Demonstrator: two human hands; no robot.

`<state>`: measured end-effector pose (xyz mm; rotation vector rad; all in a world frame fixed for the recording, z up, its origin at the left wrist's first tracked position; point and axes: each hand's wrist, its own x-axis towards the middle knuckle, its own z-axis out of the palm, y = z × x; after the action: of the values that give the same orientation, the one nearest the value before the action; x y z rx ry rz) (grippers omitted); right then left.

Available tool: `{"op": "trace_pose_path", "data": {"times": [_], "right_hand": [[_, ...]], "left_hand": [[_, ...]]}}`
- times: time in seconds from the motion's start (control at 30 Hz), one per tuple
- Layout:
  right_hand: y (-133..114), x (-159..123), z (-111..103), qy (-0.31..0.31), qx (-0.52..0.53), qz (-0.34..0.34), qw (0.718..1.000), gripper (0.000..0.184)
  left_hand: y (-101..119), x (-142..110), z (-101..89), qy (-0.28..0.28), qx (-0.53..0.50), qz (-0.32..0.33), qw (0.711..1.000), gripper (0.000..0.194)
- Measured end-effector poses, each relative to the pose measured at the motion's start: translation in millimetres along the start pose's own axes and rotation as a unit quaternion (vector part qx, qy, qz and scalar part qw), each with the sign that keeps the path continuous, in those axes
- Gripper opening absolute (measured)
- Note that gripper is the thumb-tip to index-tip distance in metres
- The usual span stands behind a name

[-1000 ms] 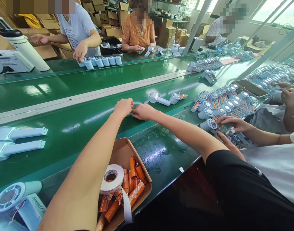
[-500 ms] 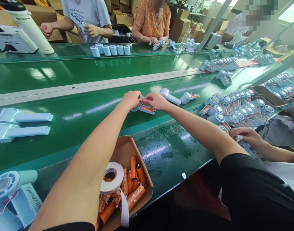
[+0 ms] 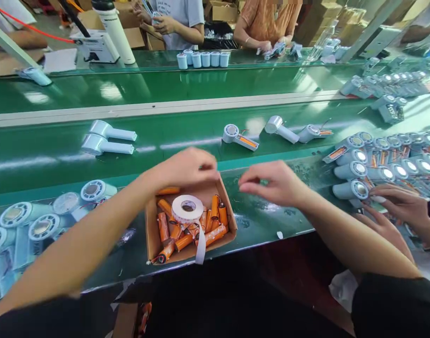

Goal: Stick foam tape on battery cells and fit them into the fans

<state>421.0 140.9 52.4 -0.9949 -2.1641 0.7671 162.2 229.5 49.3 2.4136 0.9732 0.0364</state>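
My left hand (image 3: 192, 166) is over the far edge of a cardboard box (image 3: 232, 232). Its curled fingers are smeared by motion, so whether it holds anything is unclear. My right hand (image 3: 276, 183) hovers right of the box, thumb and fingers apart, with nothing seen between them. Inside the box lie several orange battery packs (image 3: 183, 242) with thin wires, and a roll of white tape (image 3: 187, 209) rests on top, its loose end hanging over the front rim. Beyond my hands, a light-blue handheld fan (image 3: 231, 133) lies on the green belt, an orange battery pack in its open handle.
Two fan housings (image 3: 100, 136) lie on the belt at left, and two more fan pieces (image 3: 280, 127) at right. Fans (image 3: 48, 225) crowd the near left bench. Many fans (image 3: 356, 169) stand at right beside a co-worker's hands (image 3: 394, 206). Others work across the belt.
Both hands have drawn back from the belt towards me and moved apart. The fan with the orange battery pack, earlier between them, now lies free on the belt. The view has swung left.
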Motion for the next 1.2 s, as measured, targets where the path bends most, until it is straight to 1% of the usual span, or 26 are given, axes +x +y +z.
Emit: {"op": "trace_pose_path", "data": {"times": [0.03,0.07,0.1,0.13,0.2,0.27,0.3,0.33,0.4,0.47,0.5,0.53,0.57,0.6,0.63,0.67,0.7,0.73,0.83,0.9,0.93,0.97,1.03,1.1,1.13,1.2], "right_hand": [[-11.5,-8.7,8.9,-0.039,0.004,-0.009,0.999,0.027],[-20.5,-14.5,20.2,-0.065,0.000,-0.013,0.998,0.029],[-27.3,-17.4,33.0,-0.079,-0.015,-0.010,0.997,0.030],[-32.8,-17.7,46.6,-0.089,-0.039,-0.002,0.995,0.031],[-43.3,-13.7,72.3,-0.111,-0.092,0.027,0.989,0.032],[-57.3,-9.6,91.8,-0.140,-0.102,0.051,0.984,0.033],[-65.9,-9.3,98.6,-0.157,-0.083,0.051,0.983,0.034],[-75.0,-10.3,103.6,-0.179,-0.051,0.036,0.982,0.036],[-92.0,-14.5,109.4,-0.245,0.025,-0.028,0.969,0.042],[-102.4,-15.3,112.2,-0.349,0.081,-0.105,0.928,0.043],[-103.7,-11.9,113.5,-0.389,0.092,-0.127,0.908,0.040],[-102.2,-5.3,115.1,-0.404,0.084,-0.130,0.902,0.036],[-98.0,4.9,117.5,-0.387,0.053,-0.115,0.913,0.032],[-91.6,18.0,121.0,-0.342,0.000,-0.091,0.935,0.027],[-83.6,33.5,125.7,-0.280,-0.070,-0.064,0.955,0.023],[-75.0,50.1,131.9,-0.222,-0.143,-0.043,0.964,0.021],[-66.6,66.6,139.3,-0.186,-0.210,-0.032,0.959,0.020],[-59.1,82.0,147.6,-0.173,-0.264,-0.030,0.948,0.020],[-45.1,113.8,169.6,-0.195,-0.337,-0.037,0.920,0.023],[-42.6,120.2,173.5,-0.202,-0.334,-0.036,0.920,0.026],[-42.8,119.2,170.5,-0.196,-0.314,-0.034,0.928,0.026],[-43.8,115.6,164.4,-0.177,-0.282,-0.032,0.942,0.027],[-48.0,102.3,145.1,-0.098,-0.190,-0.046,0.976,0.035],[-54.2,83.6,123.3,0.005,-0.097,-0.107,0.990,0.037],[-57.7,73.4,114.0,0.048,-0.065,-0.151,0.985,0.033],[-63.7,52.8,102.9,0.105,-0.044,-0.240,0.964,0.023]], "left_hand": [[-1.8,-34.9,7.0,-0.063,0.004,-0.002,0.998,0.020],[-4.1,-65.8,14.7,-0.093,0.019,-0.011,0.995,0.022],[-6.1,-91.6,22.4,-0.105,0.039,-0.020,0.993,0.027],[-7.0,-112.3,29.7,-0.096,0.061,-0.025,0.993,0.034],[-4.2,-141.4,41.7,-0.024,0.105,-0.023,0.994,0.042],[3.1,-162.7,49.7,0.091,0.139,0.000,0.986,0.041],[6.7,-173.0,52.9,0.154,0.152,0.017,0.976,0.039],[9.2,-183.9,56.0,0.215,0.164,0.041,0.962,0.039],[9.6,-206.8,63.2,0.323,0.185,0.094,0.923,0.044],[4.3,-228.0,72.4,0.402,0.208,0.123,0.883,0.047],[0.8,-236.7,77.7,0.430,0.219,0.121,0.867,0.044],[-2.5,-243.7,83.2,0.456,0.229,0.109,0.853,0.038],[-5.2,-248.7,88.7,0.480,0.236,0.088,0.840,0.033],[-6.7,-251.9,93.9,0.501,0.240,0.067,0.829,0.029],[-7.0,-253.5,98.8,0.518,0.242,0.049,0.819,0.028],[-6.1,-253.6,103.2,0.526,0.241,0.035,0.815,0.028],[-4.4,-252.8,107.0,0.527,0.239,0.027,0.815,0.029],[-2.0,-251.2,110.1,0.522,0.233,0.024,0.820,0.030],[5.2,-245.4,115.5,0.497,0.220,0.030,0.839,0.030],[8.1,-243.0,116.2,0.485,0.216,0.037,0.847,0.028],[9.0,-242.8,115.8,0.478,0.214,0.040,0.851,0.027],[9.7,-243.2,115.0,0.469,0.211,0.045,0.856,0.027],[11.4,-245.4,112.5,0.445,0.202,0.062,0.870,0.026],[14.4,-248.3,109.2,0.413,0.198,0.087,0.884,0.028],[16.4,-249.5,107.3,0.400,0.196,0.099,0.890,0.028],[21.1,-250.8,103.6,0.380,0.191,0.115,0.898,0.028]]}}
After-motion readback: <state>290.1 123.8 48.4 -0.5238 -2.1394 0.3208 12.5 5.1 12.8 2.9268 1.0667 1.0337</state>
